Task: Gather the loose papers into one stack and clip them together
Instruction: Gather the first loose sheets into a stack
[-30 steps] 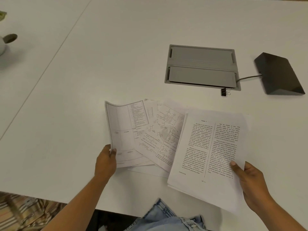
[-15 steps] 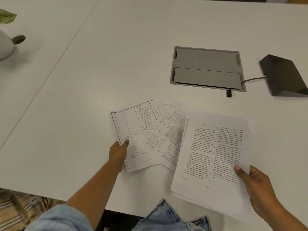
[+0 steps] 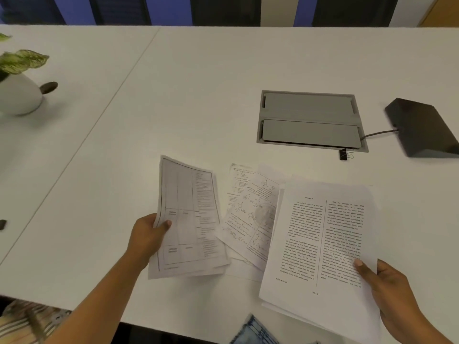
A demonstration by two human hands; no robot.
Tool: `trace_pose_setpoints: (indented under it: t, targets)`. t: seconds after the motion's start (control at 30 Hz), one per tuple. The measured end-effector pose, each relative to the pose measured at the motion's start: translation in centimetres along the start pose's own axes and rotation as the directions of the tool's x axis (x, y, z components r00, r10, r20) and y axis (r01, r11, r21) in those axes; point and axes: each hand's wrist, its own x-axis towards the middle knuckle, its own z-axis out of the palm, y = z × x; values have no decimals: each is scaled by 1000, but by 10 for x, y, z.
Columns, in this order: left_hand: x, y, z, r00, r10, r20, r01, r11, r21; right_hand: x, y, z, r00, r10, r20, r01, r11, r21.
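My left hand (image 3: 146, 238) grips a sheet printed with a table (image 3: 191, 219) by its left edge, lifted and curled above the white table (image 3: 173, 95). My right hand (image 3: 387, 291) holds a stack of two-column text pages (image 3: 320, 244) at its lower right corner, thumb on top. Between them, sheets with chemical diagrams (image 3: 248, 214) lie fanned on the table, partly covered by the text stack. A small black binder clip (image 3: 344, 154) lies beyond the papers, by the front edge of the grey panel.
A grey cable hatch (image 3: 308, 117) is set into the table behind the papers. A black wedge-shaped device (image 3: 424, 127) with a cable sits at the right. A potted plant in a white pot (image 3: 19, 95) stands far left. The table's near edge runs just below the papers.
My left hand has lifted the table sheet off the fanned pile and drawn it left, apart from the diagram sheets. My right hand keeps holding the text stack. The camera tilted up.
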Motion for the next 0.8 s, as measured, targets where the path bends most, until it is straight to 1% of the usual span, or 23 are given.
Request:
trace_pose_setpoints:
  t: [0.07, 0.13, 0.2, 0.3, 0.33, 0.43, 0.53, 0.67, 0.8]
  targets:
    - [-9, 9, -15, 998, 61, -32, -60, 998, 26, 0, -4, 2, 1000, 2, -4, -2, 1000, -8]
    - [-17, 22, -29, 993, 97, -73, -96, 995, 8, -1, -9, 4, 1000, -9, 2, 9, 1000, -18]
    - [-26, 35, -39, 990, 113, -80, -118, 991, -57, 1, -13, 4, 1000, -10, -6, 10, 998, -59]
    - [-42, 56, -46, 990, 130, -59, -138, 979, -153, 6, -14, 2, 999, -37, -1, 37, 999, -38]
    - [-48, 62, -45, 991, 130, -43, -136, 975, -178, 5, -17, 2, 999, -52, -15, 51, 997, -53]
    - [-62, 78, -33, 992, 123, 24, -112, 959, -262, 6, -27, 11, 998, -66, -1, 66, 997, -28]
    - [-76, 89, -10, 981, 139, 131, -88, 937, -338, 14, -26, 16, 999, -40, 15, 41, 998, -54]
    - [-91, 96, 32, 936, 168, 308, -49, 932, -359, 13, -27, 29, 998, -33, 50, 36, 997, -69]
    - [-98, 100, 68, 903, 182, 389, -30, 931, -364, 11, -32, 38, 990, -52, 132, 62, 995, -76]
